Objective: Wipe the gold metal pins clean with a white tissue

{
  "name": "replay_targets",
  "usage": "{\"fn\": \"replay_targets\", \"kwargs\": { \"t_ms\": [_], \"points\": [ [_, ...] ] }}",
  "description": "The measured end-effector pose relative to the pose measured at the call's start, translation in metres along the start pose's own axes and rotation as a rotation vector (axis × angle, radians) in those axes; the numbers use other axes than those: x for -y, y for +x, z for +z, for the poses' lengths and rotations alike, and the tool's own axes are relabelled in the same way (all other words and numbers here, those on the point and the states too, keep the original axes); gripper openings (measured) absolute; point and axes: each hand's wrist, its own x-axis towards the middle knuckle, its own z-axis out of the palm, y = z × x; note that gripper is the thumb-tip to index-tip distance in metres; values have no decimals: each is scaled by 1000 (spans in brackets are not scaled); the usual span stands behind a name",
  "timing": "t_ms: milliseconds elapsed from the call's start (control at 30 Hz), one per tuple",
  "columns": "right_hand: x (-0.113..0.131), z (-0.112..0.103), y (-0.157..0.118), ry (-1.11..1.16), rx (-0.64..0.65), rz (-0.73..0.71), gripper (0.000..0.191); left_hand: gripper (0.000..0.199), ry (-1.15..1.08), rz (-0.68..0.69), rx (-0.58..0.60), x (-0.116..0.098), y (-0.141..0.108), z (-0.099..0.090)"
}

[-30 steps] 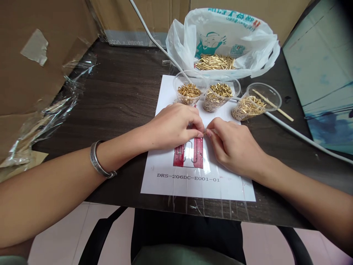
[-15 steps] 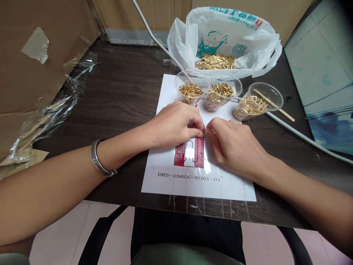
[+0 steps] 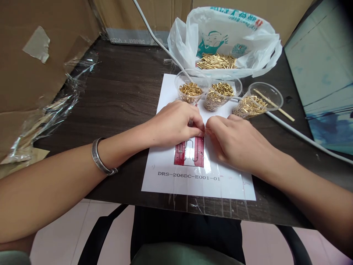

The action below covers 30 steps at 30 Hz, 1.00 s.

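Over the upper part of a printed red picture, my left hand (image 3: 180, 123) is closed in a pinch between thumb and forefinger. My right hand (image 3: 234, 141) pinches too, its fingertips almost meeting the left ones. Whatever lies between the fingertips is too small and covered to make out. Beneath both hands lies a white paper sheet (image 3: 162, 184) with a line of printed lettering, under strips of clear tape. Just beyond my fingers stand a left plastic cup (image 3: 191, 90), a middle cup (image 3: 217, 97) and a tilted right cup (image 3: 252, 105), all holding small brass-coloured pins or tubes.
Behind the cups sits a white plastic bag (image 3: 234, 36) with longer brass-coloured pins. A thin wooden stick (image 3: 285, 114) leans out of the right cup. A white cable (image 3: 309, 138) crosses the dark table (image 3: 127, 84). Cardboard (image 3: 46, 84) with loose clear wrap stands at left.
My right hand has shifted slightly up and turned a little, its fingers still pinched. My left hand stays nearly in place. Cups and sheet have not moved.
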Motion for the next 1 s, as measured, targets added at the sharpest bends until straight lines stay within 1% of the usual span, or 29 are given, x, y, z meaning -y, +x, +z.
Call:
{"fn": "replay_targets", "kwargs": {
  "t_ms": [67, 167, 233, 333, 433, 600, 667, 800, 867, 1000],
  "points": [
    [-3, 0, 1, 77, 12, 39, 3, 9, 3, 5, 0, 1, 0, 0],
    [-6, 1, 1, 199, 39, 85, 7, 9, 15, 17, -3, 2, 0, 0],
    [-6, 0, 1, 234, 61, 97, 9, 9, 17, 18, 0, 2, 1, 0],
    [-2, -2, 0, 140, 48, 95, 8, 8, 11, 16, -3, 2, 1, 0],
    [4, -3, 0, 26, 14, 62, 6, 9, 9, 24, -10, 1, 1, 1],
    [9, -1, -1, -22, 0, 58, 8, 10, 12, 28, -1, 0, 1, 1],
    [9, 0, -2, 29, 0, 102, 8, 10, 12, 26, -4, 1, 1, 1],
    [6, 3, -3, 274, 2, 236, 14, 8, 8, 26, -12, 3, 1, 2],
    [4, 4, -4, 351, 0, 256, 17, 8, 9, 24, -15, 3, 1, 2],
    [1, 5, -6, 394, -6, 271, 21, 7, 11, 17, -28, 2, 1, 2]
  ]
}}
